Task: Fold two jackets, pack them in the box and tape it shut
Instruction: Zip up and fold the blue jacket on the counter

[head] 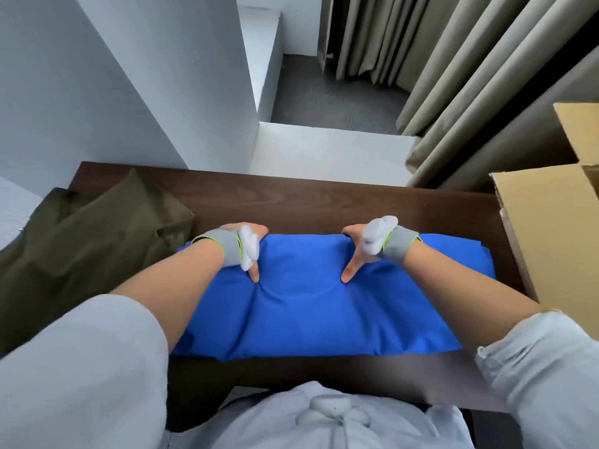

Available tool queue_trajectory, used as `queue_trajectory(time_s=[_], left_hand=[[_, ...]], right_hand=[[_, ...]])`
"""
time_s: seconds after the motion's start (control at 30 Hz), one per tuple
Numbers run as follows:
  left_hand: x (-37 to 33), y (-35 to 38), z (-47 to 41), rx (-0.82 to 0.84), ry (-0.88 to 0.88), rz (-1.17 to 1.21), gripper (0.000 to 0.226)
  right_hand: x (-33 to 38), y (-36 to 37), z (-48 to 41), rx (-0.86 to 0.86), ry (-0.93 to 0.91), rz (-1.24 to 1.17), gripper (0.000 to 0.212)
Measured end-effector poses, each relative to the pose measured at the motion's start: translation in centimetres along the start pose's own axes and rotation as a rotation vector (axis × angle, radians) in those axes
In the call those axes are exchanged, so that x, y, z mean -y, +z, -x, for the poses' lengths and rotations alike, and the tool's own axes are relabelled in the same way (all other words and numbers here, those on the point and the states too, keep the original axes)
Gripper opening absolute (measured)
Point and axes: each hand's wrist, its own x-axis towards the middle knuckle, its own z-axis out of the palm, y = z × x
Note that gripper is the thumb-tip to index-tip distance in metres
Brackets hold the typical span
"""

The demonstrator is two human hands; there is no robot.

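Note:
A blue jacket (311, 315) lies folded into a long strip across the dark wooden table (291, 199). My left hand (251, 251) grips its far edge left of the middle: the thumb presses on top and the fingers curl under the fabric. My right hand (356, 251) grips the same far edge right of the middle, in the same way. An olive green jacket (90, 247) lies crumpled at the table's left end and hangs over the edge. An open cardboard box (551, 228) stands at the right end of the table.
A white wall (146, 92) and a white ledge (330, 150) rise behind the table. Beige curtains (453, 76) hang at the back right. Grey carpet (334, 95) shows beyond the ledge.

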Motion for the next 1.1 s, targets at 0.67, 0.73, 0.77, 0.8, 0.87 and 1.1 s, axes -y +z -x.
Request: queue_trajectory(time_s=[0.67,0.73,0.77,0.8,0.87,1.1], left_hand=[[-0.3,10.8,6.0,-0.961,0.302,-0.730,0.030],[-0.4,15.2,6.7,-0.880,0.313,-0.684,0.035],[-0.7,16.3,7.5,-0.790,0.264,-0.648,0.034],[-0.9,16.2,7.6,-0.724,0.211,-0.599,0.030],[-1.0,16.6,8.8,-0.678,0.156,-0.411,0.033],[-2.8,10.6,8.7,-1.169,0.078,0.022,0.055]], right_hand=[[4.5,13.8,5.1,-1.025,0.129,0.118,0.089],[5.9,17.6,6.3,-0.917,0.148,0.099,0.097],[6.3,18.6,7.3,-0.842,0.136,0.072,0.097],[6.5,18.4,7.6,-0.818,0.128,0.039,0.090],[7.2,17.9,8.2,-0.913,0.140,-0.011,0.074],[7.8,10.6,7.6,-0.963,0.086,-0.171,0.059]])
